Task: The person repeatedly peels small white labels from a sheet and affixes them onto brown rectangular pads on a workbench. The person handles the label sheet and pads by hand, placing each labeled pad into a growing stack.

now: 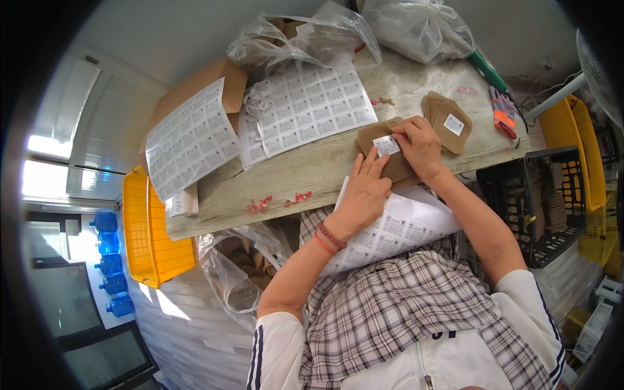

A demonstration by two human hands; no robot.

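Observation:
My left hand lies with its fingers stretched out, the tips at the lower left edge of a small white printed label. The label sits on a brown textured pad with cut corners, at the table's front edge. My right hand is closed in a pinch at the label's right end. Just beyond it is a fanned pile of similar brown pads, the top one bearing a white label. A curled sheet of printed labels rests on my lap under my wrists.
More label sheets cover the table's left and middle, one over a cardboard box. Clear plastic bags stand at the back. An orange-grey glove lies right. A black crate and a yellow crate flank the table.

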